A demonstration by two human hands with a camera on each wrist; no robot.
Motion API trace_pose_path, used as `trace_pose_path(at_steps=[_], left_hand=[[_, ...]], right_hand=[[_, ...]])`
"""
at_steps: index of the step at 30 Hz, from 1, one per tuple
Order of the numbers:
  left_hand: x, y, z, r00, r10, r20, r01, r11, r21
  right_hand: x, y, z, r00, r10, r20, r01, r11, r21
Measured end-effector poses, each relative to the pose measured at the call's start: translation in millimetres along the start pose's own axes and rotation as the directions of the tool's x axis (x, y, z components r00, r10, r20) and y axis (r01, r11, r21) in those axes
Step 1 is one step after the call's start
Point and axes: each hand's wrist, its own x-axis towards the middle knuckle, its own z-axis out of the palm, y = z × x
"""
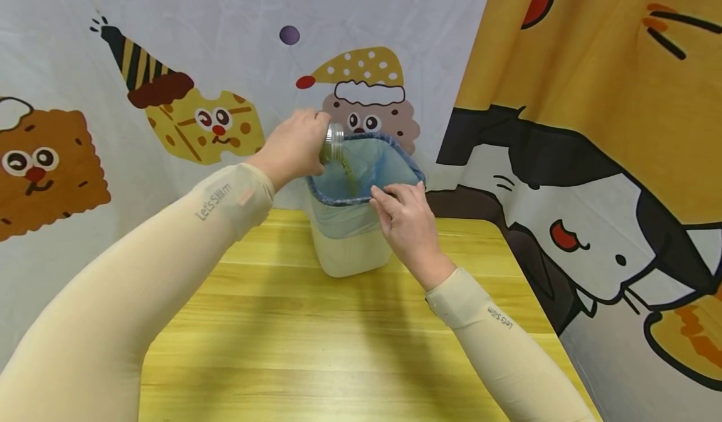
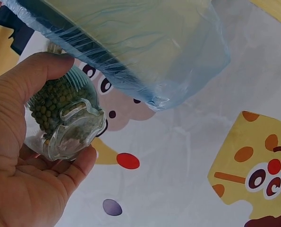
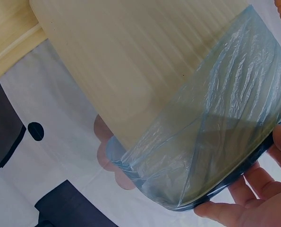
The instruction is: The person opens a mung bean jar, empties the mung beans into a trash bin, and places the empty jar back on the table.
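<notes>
My left hand (image 1: 296,143) grips a clear glass jar (image 1: 336,135), tipped with its mouth over the bin. Small green beans (image 2: 55,104), which look like mung beans, lie inside the jar in the left wrist view. From its mouth a stream of beans (image 1: 348,172) falls into the bin. The cream trash bin (image 1: 351,256) stands upright, lined with a thin blue plastic bag (image 1: 338,221) folded over its rim. At the bin's near right, my right hand (image 1: 406,221) holds the bag-covered rim (image 3: 216,191) between thumb and fingers. The bin's bottom inside is hidden.
A wood-grain table (image 1: 316,347) bears the bin near its far edge. Right behind hangs a white cloth (image 1: 225,27) printed with cartoon snacks. An orange cloth (image 1: 609,115) with cartoon animals hangs along the right side.
</notes>
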Motion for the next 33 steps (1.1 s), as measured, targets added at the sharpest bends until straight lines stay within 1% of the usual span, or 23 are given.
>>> trace_pose_path(at_steps=[7,16,23,33], left_hand=[[-0.5,-0.4,1.5,1.000,0.012,-0.001,-0.012,1.000,0.007],[0.2,1.7,-0.5,1.000,0.011,-0.009,-0.010,1.000,0.027],[1.9,2.1,0.0,0.999,0.035,-0.017,-0.034,0.997,0.069],[5.3,4.5,-1.1,0.997,0.076,-0.020,-0.072,0.986,0.148]], right_hand=[[-0.1,1.0,1.0,1.000,-0.004,-0.002,0.004,1.000,0.007],[0.4,0.1,0.7,1.000,0.003,-0.004,-0.003,1.000,0.007],[-0.5,0.8,0.2,1.000,-0.002,-0.002,0.002,1.000,0.008],[-1.0,1.9,0.1,1.000,-0.008,-0.009,0.008,1.000,0.015]])
